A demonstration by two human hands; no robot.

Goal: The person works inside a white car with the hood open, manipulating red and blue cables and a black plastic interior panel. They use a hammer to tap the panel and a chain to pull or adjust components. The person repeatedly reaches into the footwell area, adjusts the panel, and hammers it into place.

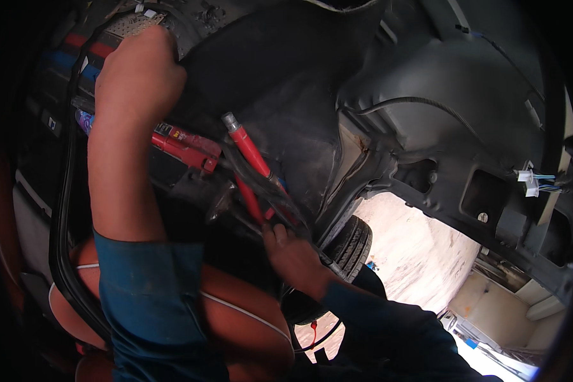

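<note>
My left hand [143, 70] is raised at the upper left, curled closed with its back toward me. Its fingertips and whatever they hold are hidden. Behind that forearm lies a red hydraulic cylinder [188, 148] with a label. My right hand [290, 251] sits lower, near the middle, with its fingers curled round the lower end of a slim red bar [249, 198]. Beside this bar, a thicker red tube [249, 149] with a bare metal tip slants up to the left. Dark strips or hoses cross by the right hand, partly blurred in shade.
A black rubber seal [62, 210] loops down the left side. Dark matting [261, 83] covers the vehicle's floor behind the tools. A bare body panel [449, 95] has loose white connectors [528, 181]. Below the sill are a tyre [350, 248] and pale ground [414, 242].
</note>
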